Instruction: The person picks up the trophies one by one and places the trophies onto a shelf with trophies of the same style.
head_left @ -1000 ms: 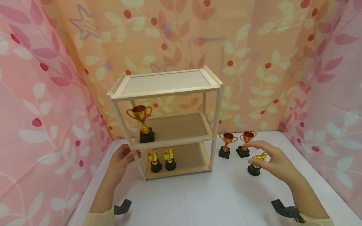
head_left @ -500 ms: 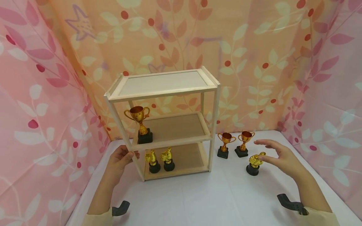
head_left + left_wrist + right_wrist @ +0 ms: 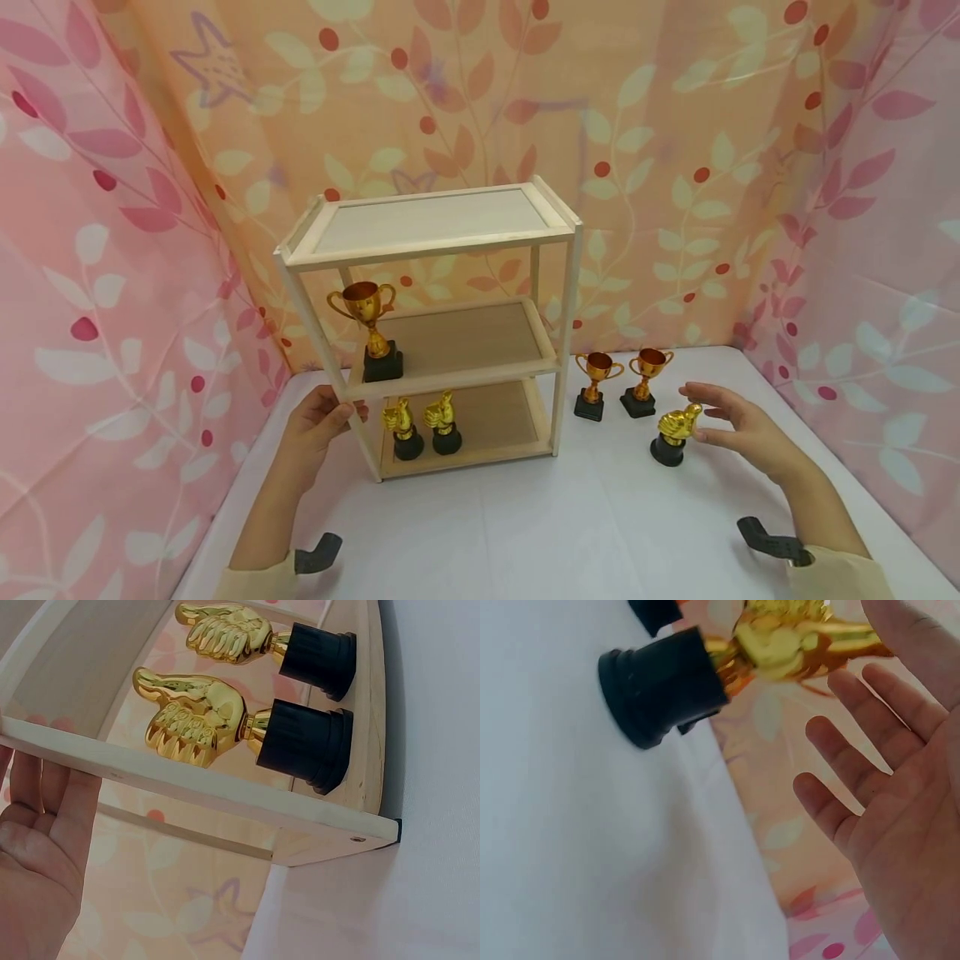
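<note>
The thumbs-up trophies [image 3: 678,423] shine gold above black bases, the two-handled cups [image 3: 597,367] a deeper coppery gold. The rack [image 3: 465,333] is pale cream, the tabletop [image 3: 525,517] white. Pale leaves and red dots pattern the peach-orange backdrop [image 3: 480,100].

Legible text: none; from where I stand, I read no word, label, brand or number on the thumb trophies [image 3: 678,423], the cup trophies [image 3: 597,367], the wooden shelf [image 3: 431,220] or the patterned cloth [image 3: 645,108] behind them

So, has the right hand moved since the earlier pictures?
Yes. In the head view, the right hand has moved to the right, farther from the shelf.
</note>
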`<state>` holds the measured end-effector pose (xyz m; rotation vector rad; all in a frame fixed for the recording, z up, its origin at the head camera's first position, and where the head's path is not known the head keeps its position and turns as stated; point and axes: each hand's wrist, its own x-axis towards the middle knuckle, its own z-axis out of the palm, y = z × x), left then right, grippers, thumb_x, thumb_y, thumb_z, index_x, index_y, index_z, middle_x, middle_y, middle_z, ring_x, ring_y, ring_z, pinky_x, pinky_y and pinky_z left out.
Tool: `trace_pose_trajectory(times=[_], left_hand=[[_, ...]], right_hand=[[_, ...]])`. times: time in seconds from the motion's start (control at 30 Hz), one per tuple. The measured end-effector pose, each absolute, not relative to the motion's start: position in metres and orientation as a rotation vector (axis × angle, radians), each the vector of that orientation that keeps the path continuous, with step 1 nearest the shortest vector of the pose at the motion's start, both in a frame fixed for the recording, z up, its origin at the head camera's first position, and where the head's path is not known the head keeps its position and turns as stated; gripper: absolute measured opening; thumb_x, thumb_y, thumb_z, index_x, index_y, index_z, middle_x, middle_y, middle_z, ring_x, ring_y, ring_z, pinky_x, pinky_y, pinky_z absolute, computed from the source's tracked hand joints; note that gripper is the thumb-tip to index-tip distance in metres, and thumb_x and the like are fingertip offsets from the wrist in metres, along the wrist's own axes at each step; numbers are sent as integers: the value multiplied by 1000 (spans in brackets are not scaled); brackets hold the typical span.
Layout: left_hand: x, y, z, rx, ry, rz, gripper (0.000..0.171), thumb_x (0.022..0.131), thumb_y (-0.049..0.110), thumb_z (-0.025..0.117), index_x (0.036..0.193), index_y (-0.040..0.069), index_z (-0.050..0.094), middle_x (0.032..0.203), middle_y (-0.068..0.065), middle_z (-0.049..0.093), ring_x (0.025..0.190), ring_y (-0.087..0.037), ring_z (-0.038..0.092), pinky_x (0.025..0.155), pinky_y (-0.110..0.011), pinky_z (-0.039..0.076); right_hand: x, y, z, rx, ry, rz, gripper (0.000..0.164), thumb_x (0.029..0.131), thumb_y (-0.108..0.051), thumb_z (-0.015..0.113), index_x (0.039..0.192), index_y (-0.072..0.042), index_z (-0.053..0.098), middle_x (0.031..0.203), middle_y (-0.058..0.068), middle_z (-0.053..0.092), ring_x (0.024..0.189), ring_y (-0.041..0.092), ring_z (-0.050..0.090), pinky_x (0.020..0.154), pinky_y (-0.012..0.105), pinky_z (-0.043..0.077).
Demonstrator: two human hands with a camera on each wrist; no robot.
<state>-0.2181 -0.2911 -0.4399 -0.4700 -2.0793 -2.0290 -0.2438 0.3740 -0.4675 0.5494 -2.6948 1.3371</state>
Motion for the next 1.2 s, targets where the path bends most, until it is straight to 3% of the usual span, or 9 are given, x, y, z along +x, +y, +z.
trace_pose_trajectory(times=[0.17,0.3,0.53,0.67,0.77,0.87,1.0,1.17,1.2], left_hand=[[-218,-292,-441,-490,-2056,-2035,13,103,3,57,116,7,56,100,2,73,96,-12,73,90,-27,59],[-218,-292,-442,-482,-2068,-2028,15,104,3,56,118,7,56,102,2,72,97,-11,73,90,-26,59],[-219,-292,-444,-496,-2043,-2045,14,103,1,56,116,8,57,101,2,74,96,-13,73,90,-27,59],[-219,-291,-443,-501,-2007,-2059,13,103,0,56,112,9,57,98,1,74,94,-14,74,89,-27,60],[-219,-291,-442,-512,-2017,-2051,14,103,0,56,114,9,57,100,1,74,95,-13,74,89,-27,59],[-219,-291,-441,-519,-2037,-2043,15,104,1,55,117,7,56,102,2,73,97,-13,74,90,-27,59],[-219,-290,-440,-510,-2052,-2049,16,104,2,56,119,7,56,103,2,72,97,-12,73,90,-26,59],[-218,-291,-440,-495,-2049,-2055,16,104,2,56,118,8,56,103,1,73,97,-13,73,90,-26,59],[-218,-291,-440,-491,-2051,-2056,16,104,2,56,118,8,56,103,1,73,97,-13,73,90,-26,59]], right_hand=[[-249,383,-486,544,-2738,1406,65,94,-17,75,152,-16,45,150,11,55,123,-10,49,98,19,48],[-251,388,-499,490,-2779,1513,66,94,-16,74,152,-10,44,147,5,56,119,-8,52,95,18,50],[-253,390,-514,403,-2830,1504,70,91,-20,78,149,1,44,145,22,54,112,-14,50,92,11,45],[-253,388,-516,444,-2825,1500,72,91,-19,78,148,5,43,142,26,55,112,-14,51,93,9,43],[-254,384,-517,451,-2842,1499,75,90,-22,79,149,6,42,142,25,57,116,-6,56,94,9,41],[-254,381,-518,409,-2874,1492,79,90,-26,80,150,6,41,145,26,55,127,16,59,94,10,42],[-254,380,-520,366,-2906,1452,82,89,-29,81,151,6,40,148,27,52,135,44,52,98,17,48],[-255,376,-520,340,-2914,1405,81,89,-32,81,150,4,42,148,26,53,135,46,51,104,32,52],[-255,375,-520,353,-2911,1399,80,89,-32,81,150,4,42,147,26,53,135,47,51,103,30,51]])
